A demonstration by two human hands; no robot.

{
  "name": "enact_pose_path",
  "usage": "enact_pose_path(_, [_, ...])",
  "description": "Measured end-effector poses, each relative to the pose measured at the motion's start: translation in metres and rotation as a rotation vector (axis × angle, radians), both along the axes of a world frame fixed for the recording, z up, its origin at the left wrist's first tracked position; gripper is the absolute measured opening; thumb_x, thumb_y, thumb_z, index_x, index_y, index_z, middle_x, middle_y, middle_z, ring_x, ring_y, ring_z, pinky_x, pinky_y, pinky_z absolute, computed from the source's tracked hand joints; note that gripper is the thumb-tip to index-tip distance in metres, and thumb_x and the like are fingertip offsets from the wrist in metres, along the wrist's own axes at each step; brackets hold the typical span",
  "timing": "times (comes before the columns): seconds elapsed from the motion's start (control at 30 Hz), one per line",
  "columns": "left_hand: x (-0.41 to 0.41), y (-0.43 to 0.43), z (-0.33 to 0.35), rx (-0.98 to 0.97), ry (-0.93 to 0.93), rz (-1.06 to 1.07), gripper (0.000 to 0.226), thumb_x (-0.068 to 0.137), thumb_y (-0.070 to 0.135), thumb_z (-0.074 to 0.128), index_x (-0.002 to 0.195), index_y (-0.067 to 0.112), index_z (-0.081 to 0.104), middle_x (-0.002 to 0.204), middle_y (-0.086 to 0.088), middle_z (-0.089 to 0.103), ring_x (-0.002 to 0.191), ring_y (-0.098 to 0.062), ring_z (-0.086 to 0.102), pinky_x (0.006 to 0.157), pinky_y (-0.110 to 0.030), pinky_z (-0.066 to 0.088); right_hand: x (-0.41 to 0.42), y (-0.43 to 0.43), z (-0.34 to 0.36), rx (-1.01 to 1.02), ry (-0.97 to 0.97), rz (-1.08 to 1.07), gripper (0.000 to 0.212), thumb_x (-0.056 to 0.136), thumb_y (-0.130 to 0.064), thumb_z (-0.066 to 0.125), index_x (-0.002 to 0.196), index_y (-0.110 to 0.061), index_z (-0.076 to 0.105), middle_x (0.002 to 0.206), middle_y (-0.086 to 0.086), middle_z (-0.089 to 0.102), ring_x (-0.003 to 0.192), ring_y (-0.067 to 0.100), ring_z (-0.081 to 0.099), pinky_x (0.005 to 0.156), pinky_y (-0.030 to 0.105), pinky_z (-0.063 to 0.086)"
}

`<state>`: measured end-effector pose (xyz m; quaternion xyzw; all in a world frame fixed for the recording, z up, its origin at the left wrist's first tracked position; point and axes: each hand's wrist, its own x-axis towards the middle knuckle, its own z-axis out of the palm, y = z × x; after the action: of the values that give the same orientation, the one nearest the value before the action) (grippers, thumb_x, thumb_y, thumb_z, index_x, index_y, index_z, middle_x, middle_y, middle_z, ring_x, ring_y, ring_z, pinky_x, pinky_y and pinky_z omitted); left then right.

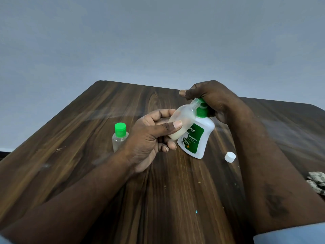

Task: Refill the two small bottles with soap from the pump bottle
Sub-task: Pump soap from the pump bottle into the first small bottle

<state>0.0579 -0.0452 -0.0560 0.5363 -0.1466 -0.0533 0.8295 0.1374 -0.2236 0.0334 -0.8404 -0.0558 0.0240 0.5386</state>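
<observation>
Head view: bare desk (88, 164) stretches to my left and toward me. My left hand (149, 138) grips the uncapped small bottle (182, 120), tilted to the pump bottle (197, 138), a little pale soap seemingly inside. My right hand (209, 97) closes over the pump. The green-capped bottle (120, 136) stands left; a white cap (230, 157) lies right.

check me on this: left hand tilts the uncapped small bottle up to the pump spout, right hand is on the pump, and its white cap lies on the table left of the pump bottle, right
Not quite. The head view shows the white cap on the table to the right of the pump bottle, not left. The rest holds: left hand tilts the small bottle, right hand on the pump.
</observation>
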Motion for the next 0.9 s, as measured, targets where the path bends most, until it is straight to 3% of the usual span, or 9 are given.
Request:
enact_pose_path(0.13, [-0.0004,-0.0002,0.0003,0.002,0.005,0.001,0.036,0.084,0.015,0.071,0.119,0.008,0.065,0.093,-0.014,0.073,0.045,-0.014,0.057,0.038,-0.018,0.041,-0.0006,-0.0009,-0.0002,-0.001,0.002,-0.003,0.031,0.085,-0.03,0.084,0.071,-0.016,0.06,0.053,-0.006,0.055,0.042,0.009,0.049,0.044,0.016,0.04])
enact_pose_path(0.3, [0.0001,0.0008,0.0003,0.01,0.0,0.007,0.04,0.082,0.017,0.073,0.12,0.007,0.065,0.096,-0.015,0.072,0.045,-0.015,0.057,0.038,-0.018,0.041,0.0022,-0.0013,0.0008,-0.022,-0.027,-0.013,0.032,0.082,-0.035,0.086,0.075,-0.017,0.06,0.06,-0.001,0.055,0.047,0.013,0.049,0.055,0.026,0.042])
enact_pose_path(0.5, [-0.0001,0.0009,0.0015,-0.009,-0.006,-0.005,0.039,0.081,0.017,0.072,0.119,0.008,0.066,0.094,-0.014,0.073,0.045,-0.014,0.057,0.038,-0.018,0.04,0.0019,-0.0008,0.0027,-0.004,-0.023,-0.013,0.032,0.084,-0.035,0.085,0.077,-0.016,0.061,0.061,0.001,0.052,0.047,0.014,0.046,0.056,0.028,0.038])
enact_pose_path(0.7, [0.0004,0.0003,0.0009,-0.007,-0.003,-0.001,0.039,0.08,0.018,0.073,0.117,0.007,0.066,0.091,-0.013,0.073,0.043,-0.012,0.056,0.037,-0.017,0.038,0.0,0.0001,-0.0013,0.026,0.013,-0.004,0.03,0.084,-0.029,0.085,0.074,-0.016,0.06,0.058,-0.003,0.056,0.044,0.009,0.05,0.046,0.015,0.042])
enact_pose_path(0.9, [0.0014,0.0017,-0.0002,-0.001,-0.002,-0.001,0.04,0.082,0.017,0.072,0.12,0.006,0.066,0.094,-0.014,0.073,0.044,-0.013,0.056,0.037,-0.017,0.04,0.0012,-0.0014,-0.0001,-0.029,-0.019,-0.013,0.032,0.084,-0.036,0.085,0.082,-0.015,0.061,0.061,-0.001,0.055,0.049,0.013,0.048,0.054,0.025,0.04])
